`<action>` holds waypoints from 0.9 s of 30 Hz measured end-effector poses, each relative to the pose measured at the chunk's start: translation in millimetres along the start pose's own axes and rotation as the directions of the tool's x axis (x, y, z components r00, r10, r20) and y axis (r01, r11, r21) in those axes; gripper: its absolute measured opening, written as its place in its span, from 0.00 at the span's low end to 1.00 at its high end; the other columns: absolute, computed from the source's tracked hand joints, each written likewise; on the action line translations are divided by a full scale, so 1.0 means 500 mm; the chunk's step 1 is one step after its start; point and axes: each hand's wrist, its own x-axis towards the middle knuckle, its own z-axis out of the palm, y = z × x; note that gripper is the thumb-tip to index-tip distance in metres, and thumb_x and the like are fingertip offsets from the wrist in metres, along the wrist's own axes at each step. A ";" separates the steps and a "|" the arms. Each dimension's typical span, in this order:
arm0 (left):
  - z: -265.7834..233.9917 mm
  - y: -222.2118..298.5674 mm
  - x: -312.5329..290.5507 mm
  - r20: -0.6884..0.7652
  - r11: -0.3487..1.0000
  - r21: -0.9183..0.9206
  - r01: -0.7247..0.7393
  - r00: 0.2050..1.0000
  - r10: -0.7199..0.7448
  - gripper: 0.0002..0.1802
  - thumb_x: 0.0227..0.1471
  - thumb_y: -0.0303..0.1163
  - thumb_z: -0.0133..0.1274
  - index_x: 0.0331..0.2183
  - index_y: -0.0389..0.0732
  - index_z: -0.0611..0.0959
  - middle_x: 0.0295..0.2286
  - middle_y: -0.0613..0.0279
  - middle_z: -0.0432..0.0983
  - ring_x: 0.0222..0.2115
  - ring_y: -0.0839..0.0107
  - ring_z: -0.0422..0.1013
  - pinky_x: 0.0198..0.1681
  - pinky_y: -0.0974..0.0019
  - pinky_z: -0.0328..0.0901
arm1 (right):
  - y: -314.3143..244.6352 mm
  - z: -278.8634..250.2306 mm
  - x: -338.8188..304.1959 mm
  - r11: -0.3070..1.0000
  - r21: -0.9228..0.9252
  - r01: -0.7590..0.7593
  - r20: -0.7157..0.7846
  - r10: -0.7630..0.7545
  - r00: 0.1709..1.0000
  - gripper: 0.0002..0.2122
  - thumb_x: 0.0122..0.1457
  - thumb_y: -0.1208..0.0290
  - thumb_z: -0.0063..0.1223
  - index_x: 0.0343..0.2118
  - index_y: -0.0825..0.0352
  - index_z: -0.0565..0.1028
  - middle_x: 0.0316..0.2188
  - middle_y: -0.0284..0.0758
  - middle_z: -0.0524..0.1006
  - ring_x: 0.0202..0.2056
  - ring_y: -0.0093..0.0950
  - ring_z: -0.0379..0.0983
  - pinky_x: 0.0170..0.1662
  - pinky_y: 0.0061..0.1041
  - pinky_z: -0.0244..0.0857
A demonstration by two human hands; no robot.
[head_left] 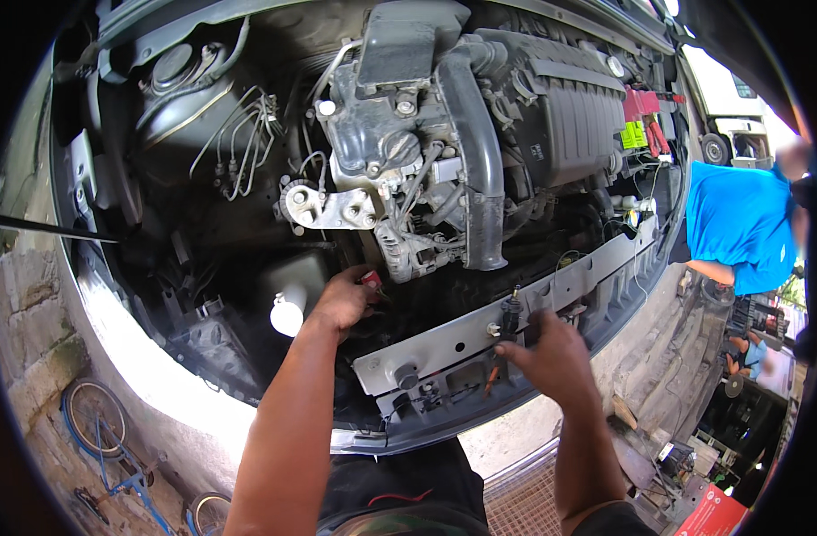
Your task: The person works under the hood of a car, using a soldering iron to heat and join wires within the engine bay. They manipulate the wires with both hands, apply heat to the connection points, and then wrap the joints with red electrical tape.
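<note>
In the open engine bay, my left hand [341, 302] reaches down beside the engine [372, 125]. Its fingers are closed round a small red piece [371, 280], mostly covered by the hand, so its kind does not show. A white-capped reservoir [288, 309] sits just left of that wrist. My right hand [556, 357] is over the grey front crossmember [435, 348], thumb and fingers apart, with nothing seen between them. Close to its fingertips is a black latch-like part [510, 314] on the crossmember. A thin orange-handled tool [491, 379] stands below it, near the thumb.
A black air intake duct [482, 170] and a ribbed black housing [569, 116] fill the engine's right side. Behind them lies the battery's red cover [641, 103]. A person in a blue shirt [739, 228] stands at the right. A blue bicycle [113, 447] lies lower left.
</note>
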 end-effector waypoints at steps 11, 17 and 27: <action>0.023 0.016 -0.017 -0.171 0.987 -0.081 0.135 0.974 -0.147 0.26 0.72 0.33 0.48 0.67 0.43 0.69 0.57 0.55 0.74 0.45 0.62 0.78 0.48 0.54 0.75 | 0.054 0.100 0.006 0.528 0.843 -0.105 0.067 0.091 0.994 0.20 0.55 0.74 0.71 0.49 0.75 0.76 0.35 0.39 0.83 0.37 0.24 0.80 0.44 0.27 0.74; 0.042 0.000 -0.003 -0.201 0.988 -0.093 0.120 0.970 -0.137 0.25 0.72 0.33 0.47 0.67 0.44 0.68 0.56 0.56 0.73 0.44 0.63 0.77 0.48 0.52 0.76 | 0.083 0.177 0.020 0.755 0.600 0.263 -0.222 -0.159 0.962 0.20 0.54 0.69 0.70 0.45 0.73 0.76 0.34 0.34 0.79 0.35 0.24 0.76 0.42 0.26 0.72; 0.062 -0.040 0.008 -0.302 0.823 0.568 -0.007 0.928 0.216 0.36 0.54 0.26 0.66 0.62 0.40 0.70 0.47 0.47 0.82 0.47 0.48 0.80 0.53 0.53 0.74 | 0.102 0.235 0.039 0.669 0.541 0.509 -0.513 -0.217 0.830 0.18 0.46 0.68 0.70 0.37 0.71 0.77 0.29 0.39 0.78 0.26 0.34 0.76 0.31 0.27 0.71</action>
